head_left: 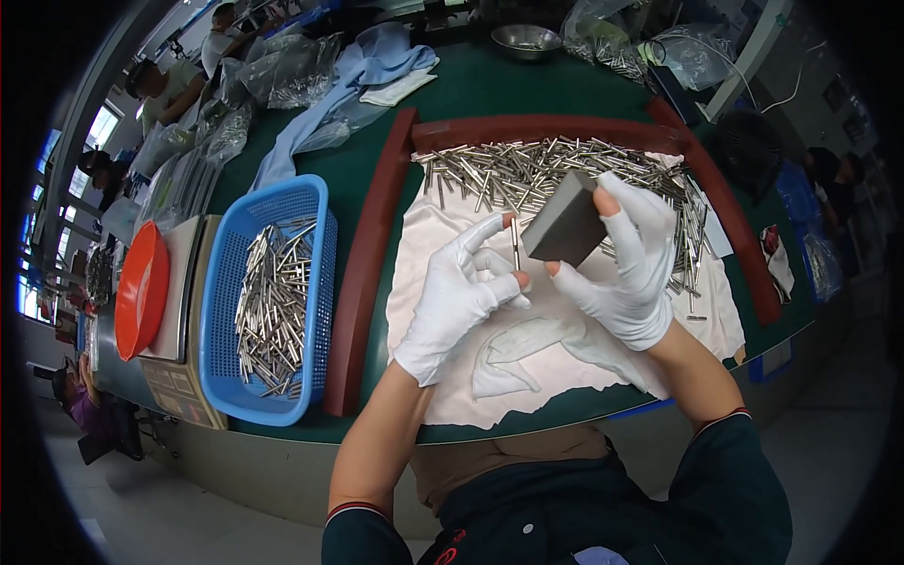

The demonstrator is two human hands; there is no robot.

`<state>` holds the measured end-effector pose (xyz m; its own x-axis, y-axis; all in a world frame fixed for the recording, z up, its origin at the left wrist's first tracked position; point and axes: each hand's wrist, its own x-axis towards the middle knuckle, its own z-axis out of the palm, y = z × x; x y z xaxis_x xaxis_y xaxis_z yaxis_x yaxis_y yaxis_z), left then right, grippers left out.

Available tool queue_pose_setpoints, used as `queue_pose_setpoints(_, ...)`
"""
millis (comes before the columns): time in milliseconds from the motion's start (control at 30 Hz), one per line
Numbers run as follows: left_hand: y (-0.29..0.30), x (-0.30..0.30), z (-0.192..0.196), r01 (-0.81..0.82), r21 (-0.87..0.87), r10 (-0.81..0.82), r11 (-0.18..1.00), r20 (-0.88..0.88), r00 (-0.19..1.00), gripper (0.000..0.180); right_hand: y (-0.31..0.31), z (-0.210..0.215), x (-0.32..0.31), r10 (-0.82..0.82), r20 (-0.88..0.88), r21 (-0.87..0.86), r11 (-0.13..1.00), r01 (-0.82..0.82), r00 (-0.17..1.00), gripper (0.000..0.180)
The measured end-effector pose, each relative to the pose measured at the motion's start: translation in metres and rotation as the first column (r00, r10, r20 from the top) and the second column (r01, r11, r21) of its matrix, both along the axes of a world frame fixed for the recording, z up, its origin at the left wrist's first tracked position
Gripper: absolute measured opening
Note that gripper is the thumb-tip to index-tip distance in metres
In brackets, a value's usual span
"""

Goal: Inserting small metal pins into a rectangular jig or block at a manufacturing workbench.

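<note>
Raised gloved hands: left (461,292) pinches a metal rod (515,247), right (629,264) grips a grey block (565,226).

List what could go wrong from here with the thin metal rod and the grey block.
1. The left hand pinches the thin rod only at its lower end, so it might slip and drop onto the white cloth.
2. The right hand holds the grey block at its edges; pressure from the rod might tip it.
3. A dropped rod could get lost in the loose rod pile.

One basket (218,282), one grey block (565,226), one steel bowl (525,40), one orange lid (141,290), countless pins (527,174).
</note>
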<state>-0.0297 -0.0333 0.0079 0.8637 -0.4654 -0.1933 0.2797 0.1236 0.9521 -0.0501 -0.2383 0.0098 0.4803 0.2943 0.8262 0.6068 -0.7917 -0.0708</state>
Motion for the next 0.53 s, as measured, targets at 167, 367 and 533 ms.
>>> queue_pose_setpoints(167,-0.0045,-0.0026,0.0015,-0.092,-0.003,0.092,0.996,0.087,0.992,0.068,-0.0088,-0.0038,0.0013,-0.06,-0.198,0.264,0.958,0.112,0.978,0.078)
queue_pose_setpoints(367,-0.0036,-0.0022,0.0011,-0.112,-0.004,0.112,0.994,0.084,0.99,0.068,-0.0046,-0.005,0.0054,-0.022,-0.233,0.266,0.96,0.085,0.972,0.077)
queue_pose_setpoints(533,-0.0019,-0.0015,0.0003,-0.085,0.037,0.08,0.996,0.111,0.991,0.069,-0.0028,-0.0076,0.0053,0.05,-0.281,0.209,0.978,0.01,0.958,0.079)
